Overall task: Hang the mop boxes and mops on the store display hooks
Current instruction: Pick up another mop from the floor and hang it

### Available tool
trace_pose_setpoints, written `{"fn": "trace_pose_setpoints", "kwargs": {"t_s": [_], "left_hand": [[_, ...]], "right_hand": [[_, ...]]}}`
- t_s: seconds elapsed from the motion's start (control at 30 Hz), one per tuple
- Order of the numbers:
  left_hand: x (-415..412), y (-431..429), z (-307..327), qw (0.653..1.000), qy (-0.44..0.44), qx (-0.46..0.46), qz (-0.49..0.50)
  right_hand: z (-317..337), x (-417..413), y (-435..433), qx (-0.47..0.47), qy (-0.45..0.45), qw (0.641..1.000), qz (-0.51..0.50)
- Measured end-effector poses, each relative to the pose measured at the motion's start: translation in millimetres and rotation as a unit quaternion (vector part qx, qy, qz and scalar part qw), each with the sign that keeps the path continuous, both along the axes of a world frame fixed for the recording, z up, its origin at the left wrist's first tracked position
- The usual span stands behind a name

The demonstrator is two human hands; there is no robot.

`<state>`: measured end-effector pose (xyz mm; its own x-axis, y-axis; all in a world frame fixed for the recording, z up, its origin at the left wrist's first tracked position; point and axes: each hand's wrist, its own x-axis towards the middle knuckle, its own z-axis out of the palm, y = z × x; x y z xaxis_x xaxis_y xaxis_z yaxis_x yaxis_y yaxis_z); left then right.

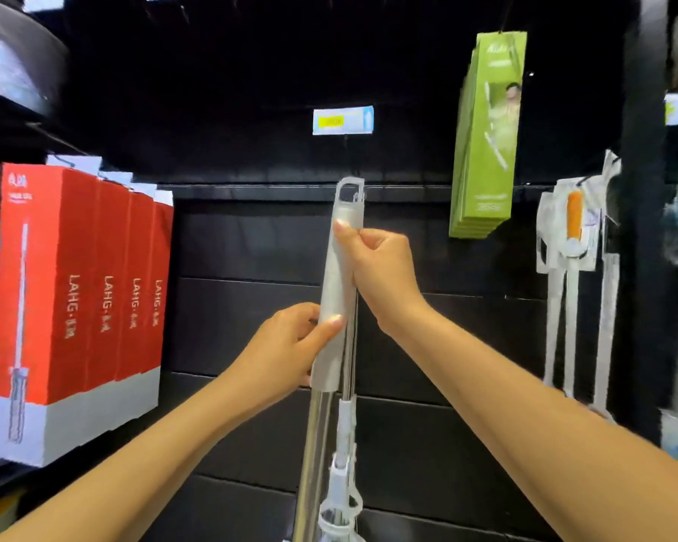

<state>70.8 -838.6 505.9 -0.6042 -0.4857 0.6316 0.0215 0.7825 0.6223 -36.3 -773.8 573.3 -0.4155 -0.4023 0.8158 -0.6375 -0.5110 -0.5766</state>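
Note:
I hold a mop (339,275) upright before the black display wall, its white grip on top and steel pole below. My right hand (376,267) grips the upper handle just under the hanging loop (350,191). Lower down, my left hand (290,346) wraps the bottom of the white grip. The loop sits level with a horizontal black rail, below a price tag (343,120); any hook behind it is hidden. Several red and white mop boxes (79,291) hang at the left. Green mop boxes (486,142) hang at the upper right.
White mops in clear wrap with an orange part (572,244) hang at the right, next to blurred cleaning items at the far right edge. Dark shelving with boxes fills the upper left. The black slat wall (251,244) lies between the red and green boxes.

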Motion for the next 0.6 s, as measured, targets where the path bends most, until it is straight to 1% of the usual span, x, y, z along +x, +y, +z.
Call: {"fn": "trace_pose_setpoints", "kwargs": {"t_s": [0.1,0.23,0.3,0.43,0.6], "left_hand": [[-32.6,-29.7,13.7,1.000,0.025,0.005,-0.004],[-65.6,-60.5,31.5,0.996,0.071,0.041,-0.047],[-80.3,-75.6,43.8,0.993,0.092,0.054,-0.053],[-110.4,-103.7,66.1,0.989,0.119,0.069,-0.055],[-135.7,-131.4,91.1,0.987,0.133,0.049,-0.076]], "right_hand": [[17.7,-29.6,-32.2,-0.007,0.011,1.000,0.010],[40.6,-61.3,-69.7,-0.018,0.031,0.999,0.023],[54.0,-74.7,-88.0,-0.023,0.032,0.999,0.019],[79.1,-98.5,-119.4,-0.032,0.049,0.998,-0.024],[105.7,-123.2,-146.1,-0.067,0.068,0.993,-0.063]]}}
